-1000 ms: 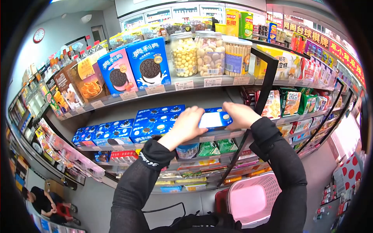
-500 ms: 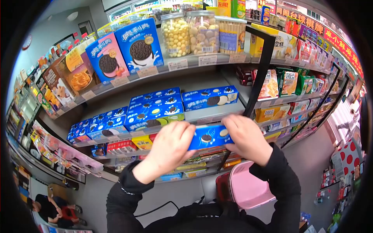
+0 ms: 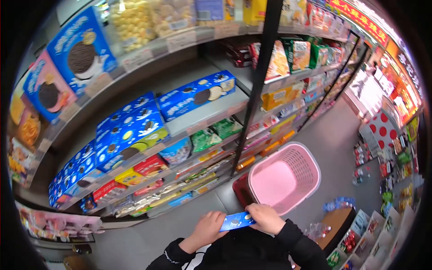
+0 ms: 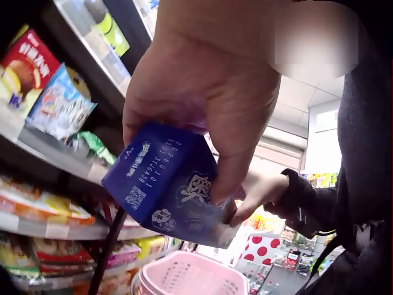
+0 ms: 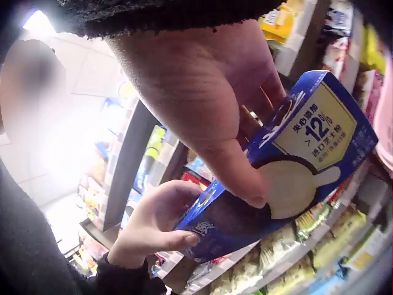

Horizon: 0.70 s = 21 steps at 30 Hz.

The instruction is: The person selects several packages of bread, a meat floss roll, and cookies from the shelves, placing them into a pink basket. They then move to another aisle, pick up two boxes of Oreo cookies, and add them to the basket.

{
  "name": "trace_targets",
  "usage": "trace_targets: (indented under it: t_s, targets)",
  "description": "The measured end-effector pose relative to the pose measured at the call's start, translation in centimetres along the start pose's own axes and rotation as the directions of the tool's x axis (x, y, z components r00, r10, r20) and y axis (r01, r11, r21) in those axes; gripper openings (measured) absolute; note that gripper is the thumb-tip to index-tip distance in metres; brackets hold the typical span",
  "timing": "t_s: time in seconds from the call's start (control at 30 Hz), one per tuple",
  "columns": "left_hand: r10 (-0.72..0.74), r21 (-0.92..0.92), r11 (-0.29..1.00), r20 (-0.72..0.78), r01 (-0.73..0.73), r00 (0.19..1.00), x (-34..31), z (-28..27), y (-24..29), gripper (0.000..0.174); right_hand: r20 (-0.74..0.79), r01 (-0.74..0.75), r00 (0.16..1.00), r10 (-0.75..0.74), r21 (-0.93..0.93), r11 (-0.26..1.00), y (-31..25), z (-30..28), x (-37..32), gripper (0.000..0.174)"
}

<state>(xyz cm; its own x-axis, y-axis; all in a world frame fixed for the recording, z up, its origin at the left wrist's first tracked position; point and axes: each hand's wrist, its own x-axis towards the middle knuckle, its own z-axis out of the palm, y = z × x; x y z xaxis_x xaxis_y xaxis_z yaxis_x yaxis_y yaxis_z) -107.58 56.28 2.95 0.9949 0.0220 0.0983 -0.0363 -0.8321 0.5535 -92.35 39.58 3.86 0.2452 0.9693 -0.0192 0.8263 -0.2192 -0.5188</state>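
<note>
Close to the body, both hands hold a long blue cookie box (image 3: pixel 237 221) between them. The left hand (image 3: pixel 208 230) grips its left end, and in the left wrist view its end flap (image 4: pixel 144 175) carries a printed date code. At the other end the right hand (image 3: pixel 266 219) grips the box, thumb lying on the front panel beside a cookie picture (image 5: pixel 285 187) in the right wrist view. Just beyond the hands, a pink basket (image 3: pixel 310 171) stands on the floor.
More blue cookie boxes (image 3: pixel 198 95) line the middle shelf at left. Jars (image 3: pixel 131 24) and upright cookie boxes (image 3: pixel 81 49) fill the shelf above. A black shelf post (image 3: pixel 257 85) rises beside the basket. Stock in low bins (image 3: pixel 355 243) stands at right.
The cookie box has come away from the shelf, back and down toward the body, both hands keeping their grip. The head view has turned down and rightward, showing more of the basket.
</note>
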Motion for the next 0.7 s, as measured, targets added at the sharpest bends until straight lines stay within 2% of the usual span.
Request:
trace_targets:
  t_s: [0.17,0.3,0.43,0.57,0.63,0.7]
  targets:
    - [0.058,-0.096,0.994,0.093,-0.049,0.994,1.2,3.0,1.2,0.041,-0.001,-0.200,0.980,0.200,-0.005,0.980,0.1,0.6,-3.9,0.038]
    - [0.090,-0.075,0.994,0.155,-0.079,0.984,3.6,3.7,2.8,0.047,-0.071,-0.230,0.970,0.231,0.024,0.973,1.8,-0.3,-6.2,0.039]
    - [0.102,-0.075,0.993,0.152,-0.091,0.983,6.2,5.7,4.7,0.047,-0.057,-0.241,0.969,0.241,0.012,0.970,4.6,-2.0,-8.1,0.039]
    - [0.111,-0.096,0.990,0.103,-0.101,0.988,9.4,8.4,7.1,0.043,-0.045,-0.189,0.981,0.191,0.048,0.981,9.0,-4.0,-10.2,0.036]
    - [0.058,-0.089,0.995,0.086,-0.051,0.995,11.0,10.4,8.7,0.045,-0.008,-0.143,0.990,0.144,0.072,0.987,11.8,-5.2,-11.1,0.035]
    - [-0.016,-0.076,0.997,0.069,0.021,0.997,12.1,12.2,10.1,0.048,-0.008,-0.095,0.995,0.095,0.017,0.995,14.1,-6.0,-11.6,0.034]
